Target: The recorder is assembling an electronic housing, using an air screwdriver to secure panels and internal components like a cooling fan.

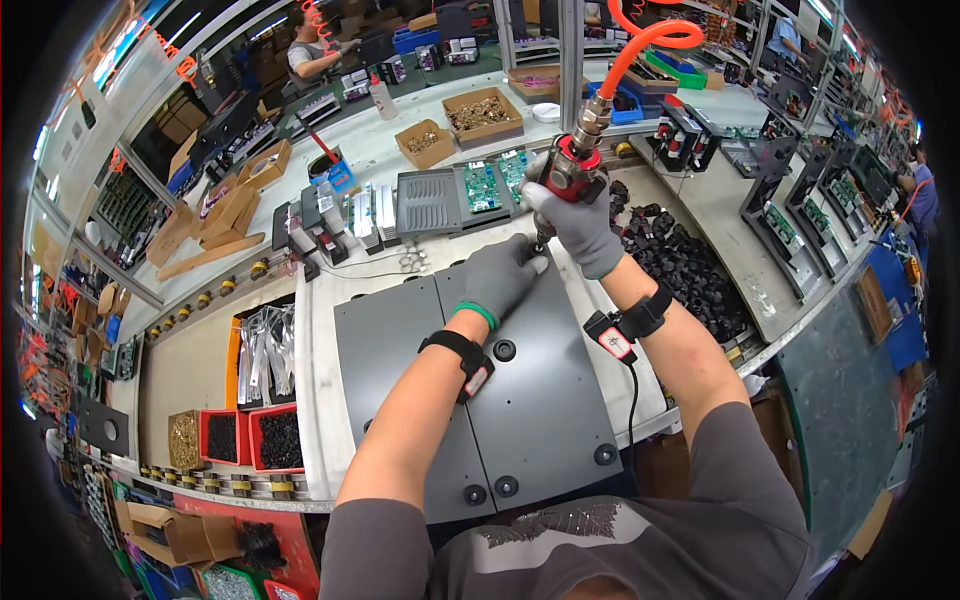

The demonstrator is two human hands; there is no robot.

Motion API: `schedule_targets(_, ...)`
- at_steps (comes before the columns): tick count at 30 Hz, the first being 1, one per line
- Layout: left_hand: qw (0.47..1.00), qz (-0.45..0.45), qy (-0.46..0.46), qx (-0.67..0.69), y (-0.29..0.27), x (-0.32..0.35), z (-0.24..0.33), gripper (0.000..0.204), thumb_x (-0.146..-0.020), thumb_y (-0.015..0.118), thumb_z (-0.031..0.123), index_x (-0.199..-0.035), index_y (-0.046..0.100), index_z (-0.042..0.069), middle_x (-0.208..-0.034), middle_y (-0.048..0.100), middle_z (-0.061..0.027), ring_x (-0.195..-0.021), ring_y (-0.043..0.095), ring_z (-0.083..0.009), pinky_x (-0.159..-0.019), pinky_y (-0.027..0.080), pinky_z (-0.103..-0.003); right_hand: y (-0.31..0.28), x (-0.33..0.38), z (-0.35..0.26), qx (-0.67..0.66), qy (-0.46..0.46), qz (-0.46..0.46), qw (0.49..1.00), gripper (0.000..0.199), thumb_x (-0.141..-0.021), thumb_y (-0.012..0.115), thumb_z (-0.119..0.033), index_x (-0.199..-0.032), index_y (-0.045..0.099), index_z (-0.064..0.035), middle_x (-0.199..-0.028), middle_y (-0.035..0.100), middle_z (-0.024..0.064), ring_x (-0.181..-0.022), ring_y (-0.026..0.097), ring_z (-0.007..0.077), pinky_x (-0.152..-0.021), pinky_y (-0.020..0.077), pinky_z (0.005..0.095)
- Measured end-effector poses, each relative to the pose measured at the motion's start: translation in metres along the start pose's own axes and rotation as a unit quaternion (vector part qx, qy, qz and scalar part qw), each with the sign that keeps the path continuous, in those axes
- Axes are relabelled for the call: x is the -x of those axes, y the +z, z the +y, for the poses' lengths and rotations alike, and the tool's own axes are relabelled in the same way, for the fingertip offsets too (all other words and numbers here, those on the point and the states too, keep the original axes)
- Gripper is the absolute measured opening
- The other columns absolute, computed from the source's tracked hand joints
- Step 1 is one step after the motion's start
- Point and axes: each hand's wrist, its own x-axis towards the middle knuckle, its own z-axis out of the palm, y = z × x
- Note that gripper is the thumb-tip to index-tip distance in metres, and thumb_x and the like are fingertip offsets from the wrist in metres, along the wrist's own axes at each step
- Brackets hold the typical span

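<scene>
My right hand (583, 228), in a grey glove, grips a red air screwdriver (574, 165) held upright, its bit pointing down at the panels' far edge. An orange coiled hose (640, 45) runs up from its top. Close beside the bit is my left hand (500, 275), also gloved, with thumb and fingertips closed together over the panel; whatever they pinch is too small to make out. Two dark grey metal panels (540, 400) lie side by side under my forearms. Black round feet (504, 350) sit on them, several near the close corners.
Right of the panels, a bin holds a heap of black parts (685, 265). Green circuit boards (481, 187) and cartons of brass parts (480, 112) stand beyond. At left are red trays of black screws (277, 437) and metal strips (266, 350). A person (312, 55) works at the far bench.
</scene>
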Motion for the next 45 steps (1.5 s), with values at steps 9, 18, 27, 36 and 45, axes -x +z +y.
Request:
schedule_targets(9,1.000,-0.023,-0.016,-0.002,-0.006,0.001,0.004,0.039,-0.090,0.066,0.043,-0.117,0.069,0.016,-0.101,0.074,-0.0085,-0.094,0.071,-0.0291,-0.082,0.054,-0.041,-0.001,-0.012,0.022,0.011,0.106,-0.009,0.994,0.016,-0.079,0.075,-0.009,-0.093,0.070,-0.0026,-0.081,0.069,0.0003,-0.075,0.063,0.0093,-0.069,0.0524,0.0275)
schedule_targets(18,0.999,-0.032,-0.020,-0.025,-0.010,-0.001,0.004,0.042,-0.089,0.067,0.041,-0.123,0.066,0.017,-0.106,0.074,-0.0094,-0.094,0.070,-0.0283,-0.083,0.054,-0.041,0.005,-0.014,0.017,0.008,0.055,-0.042,0.998,0.021,-0.079,0.076,-0.007,-0.098,0.068,-0.0035,-0.088,0.069,0.0011,-0.078,0.063,0.0096,-0.070,0.0527,0.0272)
schedule_targets(27,0.696,-0.188,-0.187,0.668,-0.065,0.051,0.002,0.033,-0.104,0.051,0.035,-0.113,0.058,0.005,-0.090,0.060,-0.0044,-0.062,0.051,-0.0059,-0.046,0.037,-0.019,0.021,0.025,-0.104,-0.189,0.022,-0.125,0.974,0.026,-0.079,0.064,-0.004,-0.104,0.056,-0.0053,-0.094,0.063,0.0117,-0.080,0.064,0.0194,-0.070,0.0550,0.0324)
schedule_targets(36,0.637,-0.201,-0.137,0.731,-0.074,0.129,0.015,0.021,-0.100,0.058,0.022,-0.109,0.056,0.003,-0.090,0.059,-0.0077,-0.065,0.049,-0.0076,-0.047,0.038,-0.018,0.042,0.066,-0.137,-0.135,0.081,-0.169,0.973,0.017,-0.083,0.071,-0.005,-0.098,0.064,-0.0078,-0.092,0.063,0.0002,-0.088,0.060,0.0102,-0.082,0.0508,0.0301)
schedule_targets(45,0.591,-0.081,-0.202,0.777,-0.060,0.147,0.023,0.003,-0.096,0.054,0.005,-0.098,0.052,0.003,-0.083,0.048,-0.0039,-0.065,0.045,-0.0079,-0.042,0.037,-0.016,0.043,0.083,-0.161,-0.111,0.003,-0.181,0.977,0.015,-0.080,0.069,-0.005,-0.094,0.063,-0.0063,-0.092,0.066,0.0029,-0.089,0.062,0.0134,-0.082,0.0516,0.0323)
